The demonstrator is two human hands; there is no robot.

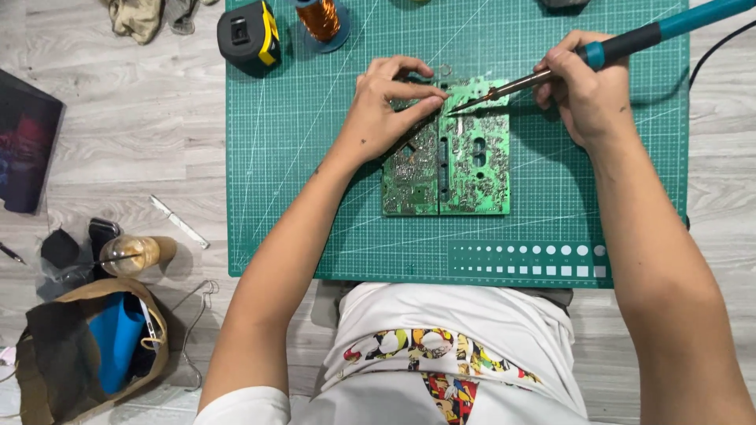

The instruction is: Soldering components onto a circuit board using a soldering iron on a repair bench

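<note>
A green circuit board (465, 169) lies solder side up on the green cutting mat (315, 197). My left hand (387, 106) rests on the board's upper left corner, fingers pressing down on it. My right hand (584, 90) grips a soldering iron (598, 53) with a teal and black handle. Its metal tip touches the board near the top edge, just right of my left fingertips.
A black and yellow tape measure (249, 33) and a spool of copper wire (320, 19) sit at the mat's top left. On the wooden floor to the left are a small knife (179, 221), a plastic cup (130, 253), a brown bag (87, 346) and a dark tablet (25, 142).
</note>
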